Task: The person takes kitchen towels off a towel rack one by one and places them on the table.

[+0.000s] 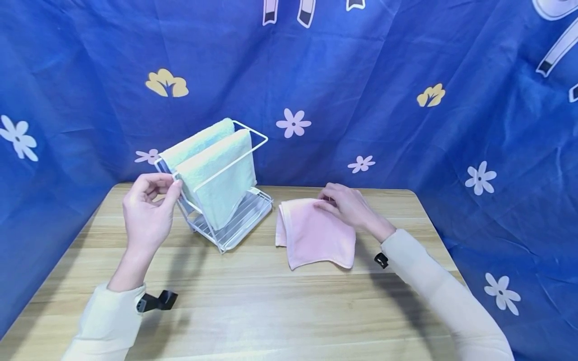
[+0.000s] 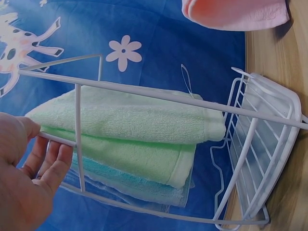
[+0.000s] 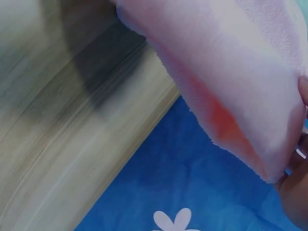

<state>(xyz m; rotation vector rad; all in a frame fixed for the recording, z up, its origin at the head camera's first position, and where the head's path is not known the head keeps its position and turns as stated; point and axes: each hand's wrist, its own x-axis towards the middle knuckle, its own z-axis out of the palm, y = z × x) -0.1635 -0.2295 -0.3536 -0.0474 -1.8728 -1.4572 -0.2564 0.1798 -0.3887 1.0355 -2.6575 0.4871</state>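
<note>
Pinched an end rod of a white wire towel rack (image 2: 178, 99) between the thumb and fingers of the left hand (image 1: 149, 210), and gripped a pink towel (image 1: 316, 238) near its upper edge with the thumb and fingers of the right hand (image 1: 346, 204), with those 2 hands well apart. Hung the pink towel down from the right hand, folded over, mostly below it and toward the left hand. Could not tell contact from a gap between its lower hem and the wood-grain tabletop (image 1: 271, 311) under both hands. Saw the rack standing on that tabletop just to the right of the left hand, between that hand and the pink towel, with a shallow tray (image 1: 250, 213) at its base, lower than the left hand. Found a pale green towel (image 1: 226, 193) draped over the rack to the right of the left hand, and a pale aqua towel (image 1: 198, 143) draped beyond it, farther forward from the same hand. Noticed cream sleeves (image 1: 101, 321) behind both hands, with a black strap piece (image 1: 155, 302) beside the left wrist. Saw a blue backdrop cloth (image 1: 343, 55) beyond both hands, printed with white flowers (image 1: 301, 124) and yellow plant shapes (image 1: 159, 82).
</note>
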